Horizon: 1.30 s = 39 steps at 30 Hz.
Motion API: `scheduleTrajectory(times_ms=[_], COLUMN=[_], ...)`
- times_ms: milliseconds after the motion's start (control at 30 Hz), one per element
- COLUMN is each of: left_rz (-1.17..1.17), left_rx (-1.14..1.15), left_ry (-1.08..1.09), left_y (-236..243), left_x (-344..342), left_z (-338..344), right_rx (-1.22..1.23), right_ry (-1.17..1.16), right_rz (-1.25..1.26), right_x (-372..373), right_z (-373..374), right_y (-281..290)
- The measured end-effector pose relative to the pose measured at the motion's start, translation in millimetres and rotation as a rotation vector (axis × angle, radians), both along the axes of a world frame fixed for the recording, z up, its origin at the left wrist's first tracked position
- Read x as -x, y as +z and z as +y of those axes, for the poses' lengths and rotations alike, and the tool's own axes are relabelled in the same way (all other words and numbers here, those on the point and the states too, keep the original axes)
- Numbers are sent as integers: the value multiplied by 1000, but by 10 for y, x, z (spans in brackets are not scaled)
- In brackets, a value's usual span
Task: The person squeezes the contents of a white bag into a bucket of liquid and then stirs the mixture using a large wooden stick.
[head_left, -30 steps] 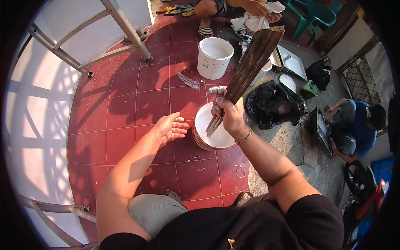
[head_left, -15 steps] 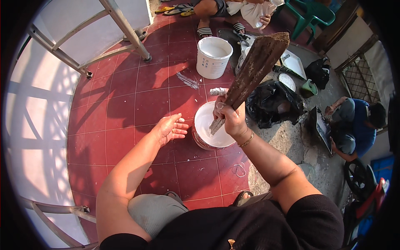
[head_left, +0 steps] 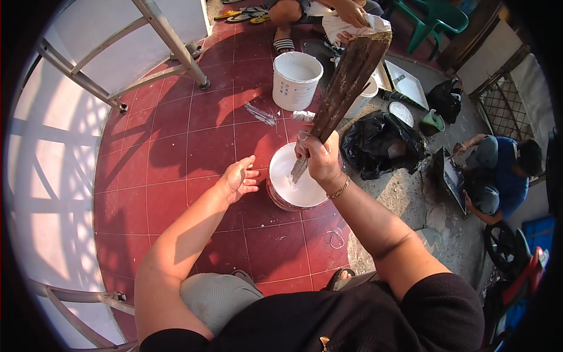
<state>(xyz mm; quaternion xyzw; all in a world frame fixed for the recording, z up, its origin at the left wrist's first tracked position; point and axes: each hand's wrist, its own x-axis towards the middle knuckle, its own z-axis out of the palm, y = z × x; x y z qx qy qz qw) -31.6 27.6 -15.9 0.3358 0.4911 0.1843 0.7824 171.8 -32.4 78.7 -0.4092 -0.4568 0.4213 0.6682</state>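
My right hand [head_left: 322, 155] grips a long, rough brown wooden plank [head_left: 350, 79] near its lower end. The plank slants, its wide top pointing away from me and its narrow end dipping into a bucket of white paint [head_left: 284, 161]. That paint bucket [head_left: 284, 201] stands on the red tiles, its outside smeared. Left of its rim hovers my left hand [head_left: 239, 179], empty, fingers spread, apart from the bucket. A white-smeared roll [head_left: 303, 116] shows just beyond the bucket, partly behind the plank.
Farther off stands a white bucket [head_left: 290, 94]. On the right are a black plastic bag [head_left: 381, 144], a white tray [head_left: 407, 85] and a person in blue [head_left: 504, 176] holding a dark panel. Another person's hand [head_left: 352, 13] holds white cloth. A metal ladder frame [head_left: 170, 44] stands left.
The plank's top has swung left, and my right hand has shifted slightly left with it. The far person's hands have moved over the white cloth. My left hand stays nearly in place.
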Motion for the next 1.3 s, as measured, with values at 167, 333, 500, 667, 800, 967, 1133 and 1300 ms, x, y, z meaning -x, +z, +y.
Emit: scheduleTrajectory(times_ms=[167, 333, 500, 667, 800, 967, 1133, 1300], left_rz=[-7, -2, -2, -78, -178, -113, 603, 984], left_rx=[36, 26, -23, 3, 56, 2, -828, -947], left_ry=[49, 97, 57, -13, -47, -31, -382, -912], left_y=[94, 65, -42, -55, 130, 17, -247, -473], left_x=[-3, -73, -141, -150, -273, -211, 122, 143], left_z=[-12, 52, 190, 272, 201, 287, 487, 416], right_rx=[83, -36, -52, 72, 48, -22, 75, 97], right_ry=[60, -194, -76, 136, -78, -134, 7, -76], right_rz=[132, 43, 16, 169, -41, 100, 94, 109], right_x=[-346, -433, 78, -64, -437, -135, -75, -298], right_z=[-219, 122, 138, -146, 25, 294, 120, -7], right_y=[46, 35, 31, 47, 136, 45, 91, 47])
